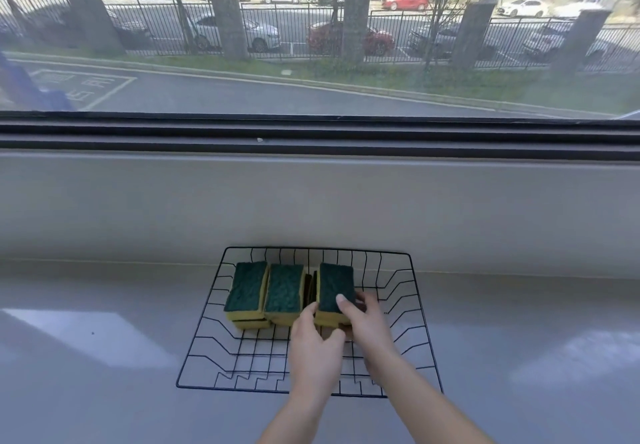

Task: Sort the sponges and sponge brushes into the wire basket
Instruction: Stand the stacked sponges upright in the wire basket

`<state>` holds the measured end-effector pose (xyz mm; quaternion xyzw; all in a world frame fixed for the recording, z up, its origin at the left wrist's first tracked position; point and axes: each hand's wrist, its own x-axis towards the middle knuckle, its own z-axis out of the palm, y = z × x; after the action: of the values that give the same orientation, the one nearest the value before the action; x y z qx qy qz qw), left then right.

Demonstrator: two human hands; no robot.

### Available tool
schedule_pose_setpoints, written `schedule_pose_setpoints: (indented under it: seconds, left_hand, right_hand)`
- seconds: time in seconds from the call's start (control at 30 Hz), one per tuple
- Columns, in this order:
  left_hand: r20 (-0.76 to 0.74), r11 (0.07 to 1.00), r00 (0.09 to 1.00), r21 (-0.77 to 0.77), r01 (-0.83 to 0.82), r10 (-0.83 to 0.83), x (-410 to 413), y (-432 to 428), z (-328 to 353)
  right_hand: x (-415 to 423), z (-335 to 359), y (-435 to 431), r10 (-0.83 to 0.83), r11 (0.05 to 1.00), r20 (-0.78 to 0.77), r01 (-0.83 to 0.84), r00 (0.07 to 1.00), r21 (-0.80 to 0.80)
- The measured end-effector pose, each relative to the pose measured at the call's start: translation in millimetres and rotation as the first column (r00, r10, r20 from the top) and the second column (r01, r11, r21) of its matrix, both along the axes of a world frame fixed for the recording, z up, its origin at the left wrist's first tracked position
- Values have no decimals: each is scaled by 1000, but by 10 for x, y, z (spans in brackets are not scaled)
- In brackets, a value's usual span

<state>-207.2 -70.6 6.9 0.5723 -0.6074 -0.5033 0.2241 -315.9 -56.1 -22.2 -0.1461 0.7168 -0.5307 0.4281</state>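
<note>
In the wire basket on the grey bench, the right hand grips the rightmost sponge, thumb on top, fingers curled round its side. The left hand seems to pinch its near corner. Two other sponges sit just left.

The wire basket is viewed from close above and just in front by one head-worn camera, tilted downward; the window is faced beyond it.

Only white painted characters in a boxed road marking at ten o'clock, too skewed and blurred to read.
</note>
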Motion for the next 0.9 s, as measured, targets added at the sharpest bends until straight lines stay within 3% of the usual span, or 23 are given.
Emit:
schedule_pose_setpoints:
  seconds: [0.3,0.5,0.77,0.9]
  left_hand:
    - [86,990,995,-133,55,-43,263,-15,46]
    - [256,948,961,-264,177,-108,523,-33,88]
    - [374,906,915,-316,280,-152,840,-11,180]
    - [417,896,896,-326,302,-150,967,43,259]
  right_hand:
    - [60,86,88,46,996,-210,-29,977,83]
    - [91,281,206,108,991,-338,-74,935,112]
    - [247,573,391,297,953,-468,-227,832,201]
    - [317,693,502,382,922,-564,-259,732,287]
